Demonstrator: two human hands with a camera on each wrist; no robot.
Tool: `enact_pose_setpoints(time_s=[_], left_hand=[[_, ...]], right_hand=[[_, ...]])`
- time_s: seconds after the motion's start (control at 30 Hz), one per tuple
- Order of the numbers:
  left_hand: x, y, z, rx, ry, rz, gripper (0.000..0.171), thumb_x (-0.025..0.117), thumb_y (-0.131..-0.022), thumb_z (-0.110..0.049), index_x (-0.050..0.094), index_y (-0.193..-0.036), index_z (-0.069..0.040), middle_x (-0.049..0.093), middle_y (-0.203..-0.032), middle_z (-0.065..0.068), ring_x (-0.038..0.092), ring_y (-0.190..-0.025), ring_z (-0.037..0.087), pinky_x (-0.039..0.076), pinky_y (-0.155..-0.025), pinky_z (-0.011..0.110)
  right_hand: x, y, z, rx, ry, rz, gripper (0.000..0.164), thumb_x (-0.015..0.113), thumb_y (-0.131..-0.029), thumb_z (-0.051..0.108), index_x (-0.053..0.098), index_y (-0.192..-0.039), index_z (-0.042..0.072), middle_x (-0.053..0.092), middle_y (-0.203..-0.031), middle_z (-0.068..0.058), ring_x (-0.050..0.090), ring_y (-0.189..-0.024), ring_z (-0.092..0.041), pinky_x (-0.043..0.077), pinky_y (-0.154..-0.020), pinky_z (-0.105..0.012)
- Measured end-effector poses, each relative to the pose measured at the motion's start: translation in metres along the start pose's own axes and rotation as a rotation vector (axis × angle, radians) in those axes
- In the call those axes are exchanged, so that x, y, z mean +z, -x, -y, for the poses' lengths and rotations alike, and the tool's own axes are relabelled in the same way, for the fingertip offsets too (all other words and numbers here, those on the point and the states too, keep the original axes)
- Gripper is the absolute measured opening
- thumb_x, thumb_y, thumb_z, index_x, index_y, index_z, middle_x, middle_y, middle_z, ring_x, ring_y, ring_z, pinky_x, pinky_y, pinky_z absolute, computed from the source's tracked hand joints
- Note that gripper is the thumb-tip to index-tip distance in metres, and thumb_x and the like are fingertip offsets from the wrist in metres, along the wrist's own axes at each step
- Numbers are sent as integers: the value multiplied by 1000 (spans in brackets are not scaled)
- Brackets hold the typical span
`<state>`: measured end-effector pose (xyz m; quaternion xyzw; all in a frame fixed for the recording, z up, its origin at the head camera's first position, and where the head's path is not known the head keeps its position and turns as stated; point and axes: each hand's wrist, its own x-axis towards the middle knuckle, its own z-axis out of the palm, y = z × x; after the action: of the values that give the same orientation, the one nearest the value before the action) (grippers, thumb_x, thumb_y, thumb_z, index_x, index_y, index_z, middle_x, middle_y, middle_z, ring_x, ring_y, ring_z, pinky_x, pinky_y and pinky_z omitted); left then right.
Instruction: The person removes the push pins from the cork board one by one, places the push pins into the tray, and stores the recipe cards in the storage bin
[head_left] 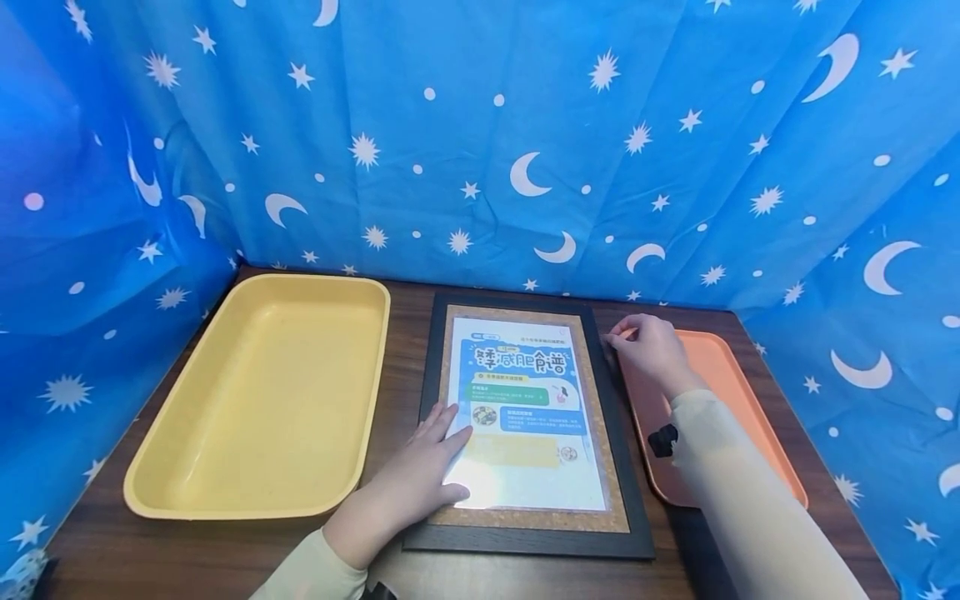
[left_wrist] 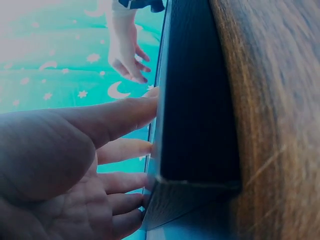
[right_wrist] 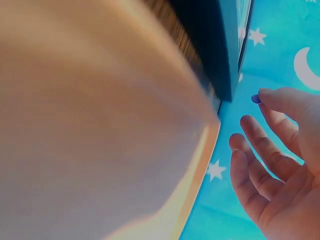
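A glossy, blue-headed printed sheet (head_left: 525, 414) lies on a black-framed cork board (head_left: 555, 518). The left hand (head_left: 420, 467) rests, fingers extended, on its left side; the right hand (head_left: 651, 350), off the far right, pinches a small blue piece (right_wrist: 256, 99), mostly hidden. Glare washes out the sheet's near left.

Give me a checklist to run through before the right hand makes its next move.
1. Left hand resting on the sheet: ok, at its left edge.
2. Sheet's visible edges within the cork: ok.
3. Small blue piece between right thumb and fingertip: ok.
4. Right hand above the sheet: not ok; it is beyond the right side of the black frame, by the far left corner of the orange tray.
5. Sheet fastened to the cork: cannot tell.
6. Yellow tray apart from the frame: ok.
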<state>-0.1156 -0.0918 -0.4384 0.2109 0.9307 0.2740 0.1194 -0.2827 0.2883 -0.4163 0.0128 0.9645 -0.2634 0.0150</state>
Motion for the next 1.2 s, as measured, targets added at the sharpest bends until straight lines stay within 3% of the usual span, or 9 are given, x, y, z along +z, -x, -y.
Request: enact_pose_setpoints(time_s=[0.17,0.33,0.57,0.8,1.2], left_hand=[[-1,0,-2,0,-29,-16,73,83,-86,-30,54,-148,-3,30,-168,23,19,-158,44,30,-122,63],[0,0,-2,-6,-52,-27,73,84,-84,-30,57,-146,-2,33,-166,23,22,-158,43,27,-125,61],[0,-1,-2,-13,-77,-28,73,85,-83,-31,58,-145,-2,36,-165,22,24,-158,41,26,-126,58],[1,0,-3,-13,-87,-31,73,85,-83,-32,58,-145,-2,36,-164,23,24,-157,42,26,-126,58],[1,0,-3,-15,-83,-35,73,85,-83,-32,58,-145,-3,36,-165,22,23,-158,41,21,-128,58]], right_hand=[[-11,7,-16,44,10,8,27,65,-101,37,68,-112,12,66,-91,-13,61,-76,-28,52,-58,-32],[-17,10,-29,52,29,0,27,65,-101,37,68,-110,11,67,-97,-14,62,-78,-27,52,-59,-32],[-23,14,-41,75,67,15,26,62,-102,34,68,-109,10,56,-71,-4,56,-62,-25,45,-54,-34],[-28,15,-49,60,133,52,23,63,-100,30,69,-104,8,68,-91,-10,60,-79,-27,48,-64,-35],[-27,17,-50,98,124,94,23,66,-100,30,69,-103,7,65,-85,-8,58,-76,-26,48,-60,-33]])
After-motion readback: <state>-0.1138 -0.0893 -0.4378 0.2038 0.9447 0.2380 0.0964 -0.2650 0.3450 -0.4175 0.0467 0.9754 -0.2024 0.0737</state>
